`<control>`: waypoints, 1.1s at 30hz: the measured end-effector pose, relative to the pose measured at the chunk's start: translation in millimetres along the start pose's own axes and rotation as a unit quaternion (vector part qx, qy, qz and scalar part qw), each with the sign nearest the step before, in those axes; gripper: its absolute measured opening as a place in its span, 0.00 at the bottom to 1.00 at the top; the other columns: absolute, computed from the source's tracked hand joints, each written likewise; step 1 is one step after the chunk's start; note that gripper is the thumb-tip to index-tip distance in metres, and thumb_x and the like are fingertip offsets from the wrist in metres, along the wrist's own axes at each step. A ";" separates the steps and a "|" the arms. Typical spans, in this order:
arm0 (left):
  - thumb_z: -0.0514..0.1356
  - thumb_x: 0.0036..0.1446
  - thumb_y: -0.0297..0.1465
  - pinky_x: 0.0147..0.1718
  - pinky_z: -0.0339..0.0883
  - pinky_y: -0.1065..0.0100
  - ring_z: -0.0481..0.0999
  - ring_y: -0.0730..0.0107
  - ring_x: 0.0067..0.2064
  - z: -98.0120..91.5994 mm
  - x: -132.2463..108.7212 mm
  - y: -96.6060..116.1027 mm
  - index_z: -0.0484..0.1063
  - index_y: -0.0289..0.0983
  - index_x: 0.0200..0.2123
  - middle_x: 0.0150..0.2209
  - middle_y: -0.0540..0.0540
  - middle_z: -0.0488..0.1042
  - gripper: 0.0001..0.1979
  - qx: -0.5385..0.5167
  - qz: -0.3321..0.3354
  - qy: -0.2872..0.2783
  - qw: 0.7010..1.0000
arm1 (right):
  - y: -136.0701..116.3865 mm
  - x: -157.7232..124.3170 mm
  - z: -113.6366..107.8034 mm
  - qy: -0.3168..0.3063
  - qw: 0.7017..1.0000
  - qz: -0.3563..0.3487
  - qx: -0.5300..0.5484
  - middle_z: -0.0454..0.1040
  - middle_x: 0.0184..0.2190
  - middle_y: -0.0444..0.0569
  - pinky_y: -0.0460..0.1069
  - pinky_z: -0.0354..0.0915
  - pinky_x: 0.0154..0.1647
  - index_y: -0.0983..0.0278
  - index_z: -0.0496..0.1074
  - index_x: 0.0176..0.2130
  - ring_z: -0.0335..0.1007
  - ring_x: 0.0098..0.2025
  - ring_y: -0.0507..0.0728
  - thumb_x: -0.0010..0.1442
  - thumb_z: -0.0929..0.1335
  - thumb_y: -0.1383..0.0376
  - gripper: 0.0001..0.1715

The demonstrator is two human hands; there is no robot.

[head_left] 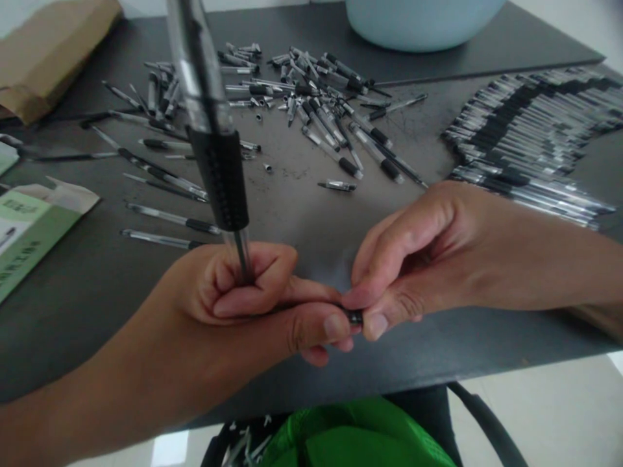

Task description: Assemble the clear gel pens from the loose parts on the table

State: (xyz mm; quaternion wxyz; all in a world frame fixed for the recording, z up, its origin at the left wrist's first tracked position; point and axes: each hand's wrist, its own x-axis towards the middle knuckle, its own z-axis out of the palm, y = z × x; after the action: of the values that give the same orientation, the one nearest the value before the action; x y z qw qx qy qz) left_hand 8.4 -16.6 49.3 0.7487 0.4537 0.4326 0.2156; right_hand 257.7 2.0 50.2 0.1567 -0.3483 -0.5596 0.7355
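Observation:
My left hand (253, 311) is closed around a clear pen barrel (214, 149) with a black rubber grip, which sticks up from between its curled fingers. Between the thumb and index finger of that hand is a small black piece (355, 317), its kind mostly hidden. My right hand (409, 272) pinches the other side of this small piece, so the fingertips of both hands meet at it. Past the hands lie a jumbled heap of pen parts (316, 91) and, at the left, a few loose pens (165, 217).
Rows of pens (530, 130) lie side by side at the right. A light blue basin (423, 23) stands at the back. At the left are a brown paper bag (53, 58) and an open green-and-white box (34, 227). Something green (365, 434) is below the table edge.

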 end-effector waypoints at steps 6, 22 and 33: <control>0.72 0.57 0.19 0.29 0.78 0.83 0.88 0.70 0.33 0.1 -0.5 -5.3 0.59 0.39 0.18 0.31 0.52 0.87 0.27 -0.016 -0.021 -0.006 1.000 | 4.6 3.1 0.1 -0.007 1.000 -0.002 -0.009 0.87 0.39 0.45 0.44 0.78 0.37 0.59 0.88 0.39 0.84 0.40 0.56 0.57 0.80 0.65 0.07; 0.70 0.64 0.30 0.25 0.79 0.80 0.89 0.63 0.32 -1.4 5.1 3.2 0.52 0.40 0.21 0.32 0.45 0.88 0.30 -0.061 0.031 -0.017 0.998 | -1.0 1.2 7.2 0.095 0.941 -0.284 -0.158 0.87 0.39 0.45 0.41 0.78 0.39 0.61 0.86 0.48 0.85 0.40 0.51 0.62 0.77 0.74 0.16; 0.71 0.64 0.28 0.29 0.78 0.84 0.89 0.70 0.37 -8.7 10.4 -7.1 0.48 0.39 0.23 0.31 0.51 0.86 0.31 -0.091 0.019 -0.024 0.995 | 7.3 2.8 8.3 0.186 0.883 -0.306 -0.305 0.86 0.35 0.46 0.43 0.74 0.32 0.66 0.85 0.42 0.82 0.35 0.50 0.64 0.77 0.66 0.07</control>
State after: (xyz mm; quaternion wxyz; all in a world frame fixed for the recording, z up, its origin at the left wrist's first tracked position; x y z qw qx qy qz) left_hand 6.1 -8.4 36.6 0.7926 0.3969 0.3847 0.2572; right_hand 251.1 -4.6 43.5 0.3610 -0.3205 -0.7955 0.3662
